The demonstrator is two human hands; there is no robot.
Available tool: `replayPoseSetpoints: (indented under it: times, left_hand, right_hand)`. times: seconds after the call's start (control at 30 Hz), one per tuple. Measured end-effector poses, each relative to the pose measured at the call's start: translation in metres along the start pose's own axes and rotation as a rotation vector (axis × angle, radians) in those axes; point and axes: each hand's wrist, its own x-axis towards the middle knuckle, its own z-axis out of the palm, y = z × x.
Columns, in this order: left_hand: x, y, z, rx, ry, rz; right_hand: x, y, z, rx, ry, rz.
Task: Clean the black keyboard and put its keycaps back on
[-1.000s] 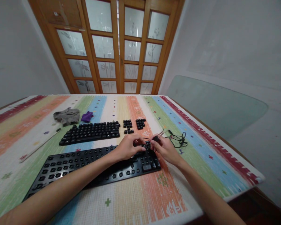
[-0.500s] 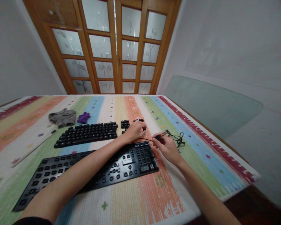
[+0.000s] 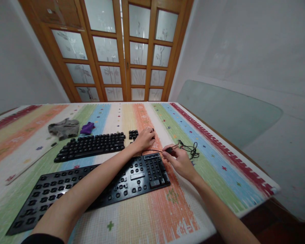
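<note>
Two hands over the bench (image 3: 133, 217), both at the keyboard bits. Keyboard base (image 3: 137, 176) lies nearest the person, slightly skewed. It carries rows of bare key mounts, plus a few keycaps seated at the near right corner. Left forearm (image 3: 91, 181) crosses over it and blocks the middle; can't read that part.

Left grip (image 3: 145, 138) is past the base's far edge, fingers curled down at the orange stripe, a bit of black at the tips. Can't tell if it's pinching anything. It sits just right of the small keycap group (image 3: 133, 134) and partly covers it. Right grip (image 3: 178, 160) is clenched on a black-handled wire tool (image 3: 169, 149), prongs pointing away to the right, near the base's far right corner.

Main keycap block (image 3: 94, 146) is laid out in rows beyond the base. Thin black cord runs from the base's far edge to the right hand; tangled cable (image 3: 192, 149) lies just past that hand. Far left: grey cloth (image 3: 64, 128), purple cloth (image 3: 87, 128) beside it, long dark-tipped stick (image 3: 32, 164) lying diagonally.
</note>
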Motion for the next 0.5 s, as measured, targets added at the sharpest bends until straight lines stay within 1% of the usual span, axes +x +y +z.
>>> replayPoseSetpoints:
  times: [0.17, 0.27, 0.4, 0.5]
  left_hand:
    - [0.002, 0.000, 0.002, -0.009, 0.031, -0.038]
    - [0.000, 0.002, -0.002, -0.036, 0.047, -0.051]
    - [-0.011, 0.010, -0.014, -0.105, 0.065, -0.051]
    - [-0.030, 0.022, -0.029, -0.180, 0.052, -0.020]
  right_hand:
    - [0.000, 0.000, 0.000, -0.006, 0.002, 0.000]
    - [-0.001, 0.001, 0.000, -0.005, 0.003, 0.007]
    - [-0.002, 0.002, -0.004, 0.016, 0.022, 0.019]
    - [-0.003, 0.001, -0.007, 0.047, 0.004, 0.030]
